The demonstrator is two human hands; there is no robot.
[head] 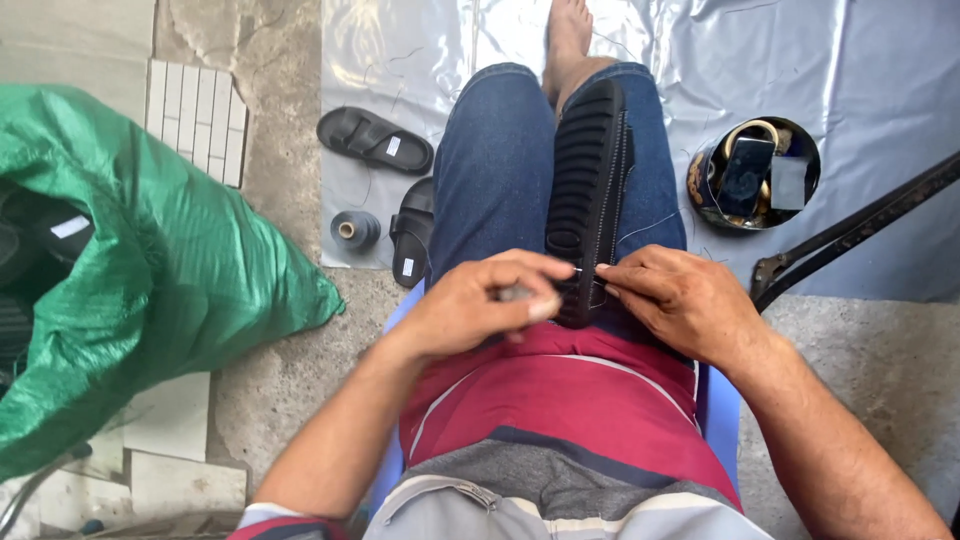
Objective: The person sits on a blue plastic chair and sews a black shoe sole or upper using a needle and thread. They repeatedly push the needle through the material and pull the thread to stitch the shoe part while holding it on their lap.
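A black ribbed shoe sole (588, 190) stands on edge between my knees, its near end at my lap. My left hand (480, 305) is closed on a small grey tool at the sole's near end. My right hand (680, 298) pinches a thin needle or thread right beside the sole, opposite the left fingertips. A pale thread runs along the sole's right edge. I sit on a blue plastic stool (722, 410), in blue jeans and a red striped shirt.
Two black sandals (375, 138) and a grey thread spool (355, 230) lie on the plastic sheet (880, 70) to the left. A round tin (752, 172) of odds and ends sits at right beside a black metal bar (850, 235). A green woven sack (170, 260) fills the left.
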